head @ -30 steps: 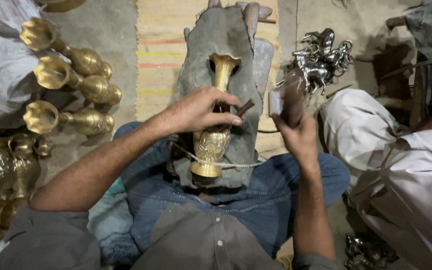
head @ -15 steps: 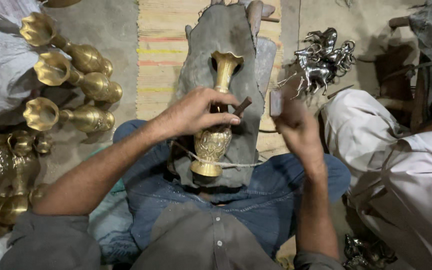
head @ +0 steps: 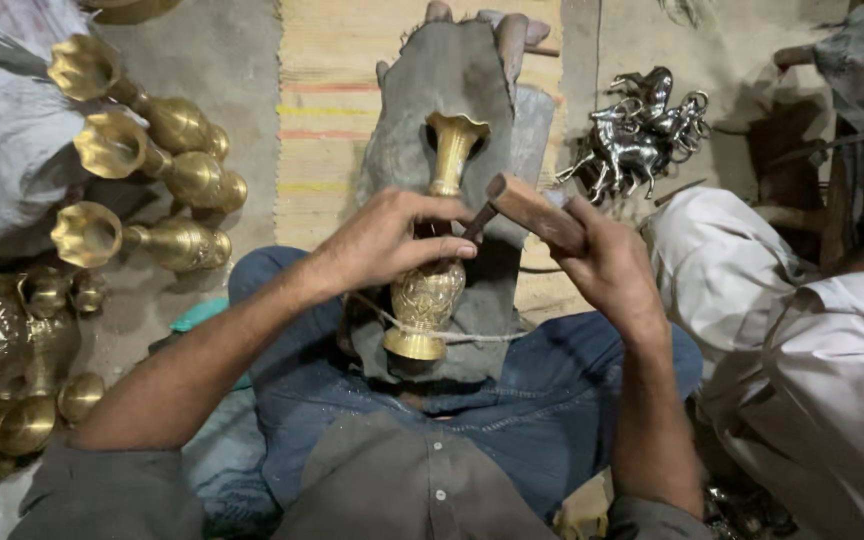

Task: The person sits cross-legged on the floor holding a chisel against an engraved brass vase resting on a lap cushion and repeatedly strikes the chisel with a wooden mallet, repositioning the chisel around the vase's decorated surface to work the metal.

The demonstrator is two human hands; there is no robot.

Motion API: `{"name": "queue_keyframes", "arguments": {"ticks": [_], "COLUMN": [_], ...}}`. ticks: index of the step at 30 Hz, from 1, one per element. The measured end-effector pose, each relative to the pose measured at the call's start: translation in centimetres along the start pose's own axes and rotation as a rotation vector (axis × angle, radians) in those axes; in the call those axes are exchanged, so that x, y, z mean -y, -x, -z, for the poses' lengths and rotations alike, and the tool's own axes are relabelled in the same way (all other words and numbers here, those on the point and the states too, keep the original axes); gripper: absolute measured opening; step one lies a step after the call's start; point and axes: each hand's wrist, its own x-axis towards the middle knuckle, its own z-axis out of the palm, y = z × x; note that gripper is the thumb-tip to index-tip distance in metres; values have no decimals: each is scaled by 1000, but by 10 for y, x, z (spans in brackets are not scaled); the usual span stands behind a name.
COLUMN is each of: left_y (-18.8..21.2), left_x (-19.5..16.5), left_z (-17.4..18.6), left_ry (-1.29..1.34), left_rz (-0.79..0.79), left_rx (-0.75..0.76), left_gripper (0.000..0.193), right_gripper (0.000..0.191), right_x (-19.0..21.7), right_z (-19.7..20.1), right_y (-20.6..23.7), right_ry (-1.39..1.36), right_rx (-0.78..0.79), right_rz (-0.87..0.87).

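The left hand (head: 392, 240) is closed over the neck and shoulder of a brass vase (head: 432, 270), which lies on a grey cloth (head: 452, 90) over the person's lap, tied down by a cord (head: 472, 337) near its foot. The right hand (head: 607, 265) grips a wooden-handled hammer (head: 532, 210), its head end touching the vase just beside the left fingertips (head: 462, 250). Three more vases (head: 142, 170) lie along the floor's left edge; silver horse figures (head: 642, 135) lie toward its upper right.

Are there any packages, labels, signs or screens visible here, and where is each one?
None of these shows. Only unmarked things are in view: a brass vase under the left hand, a wooden mallet in the right hand, more brass vases lying at the left, and silver horse figurines at the upper right.
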Motion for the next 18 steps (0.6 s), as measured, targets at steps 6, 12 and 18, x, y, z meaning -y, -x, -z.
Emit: {"name": "queue_keyframes", "arguments": {"ticks": [6, 12, 18], "left_y": [7, 18, 25], "left_x": [3, 4, 0], "left_z": [-3, -7, -9], "left_ry": [27, -6, 13], "left_rz": [36, -35, 71], "left_rx": [-32, -114, -166], "left_gripper": [38, 39, 41], "right_gripper": [31, 30, 36], "right_x": [18, 32, 50], "right_z": [6, 7, 13], "right_y": [-9, -12, -24], "right_ry": [141, 26, 250], "right_rx": [79, 69, 144], "right_rz": [-151, -197, -116]}}
